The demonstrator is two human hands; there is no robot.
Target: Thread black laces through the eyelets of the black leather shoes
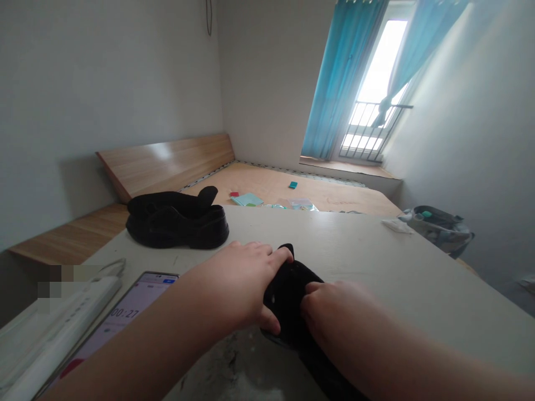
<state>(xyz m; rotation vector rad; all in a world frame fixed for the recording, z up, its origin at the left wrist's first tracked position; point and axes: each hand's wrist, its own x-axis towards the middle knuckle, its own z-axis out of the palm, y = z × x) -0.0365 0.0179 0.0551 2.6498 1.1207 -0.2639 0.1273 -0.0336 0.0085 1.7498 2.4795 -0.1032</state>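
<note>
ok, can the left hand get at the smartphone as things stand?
Probably not straight away: the left hand holds a black shoe, and its forearm hides part of the smartphone in this view. It would likely need to let go and draw back.

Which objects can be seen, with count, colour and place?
Shoe: one, black, table's far left
Handled shoe: one, black, between both hands
Smartphone: one, pale screen, table's left
Bar: one, white, left of smartphone
Table: one, white, foreground
Plastic piece: one, whitish, table's far right
Bag: one, greyish, beyond table's right
Bed: one, tan, beyond table
Small items: several, mixed colours, on bed
Headboard: one, brown, beside bed
Curtains: two, blue, at window
Window: one, bright, upper right
Cable: one, dark, upper wall
Left hand, right hand: two, bare, on handled shoe
</note>
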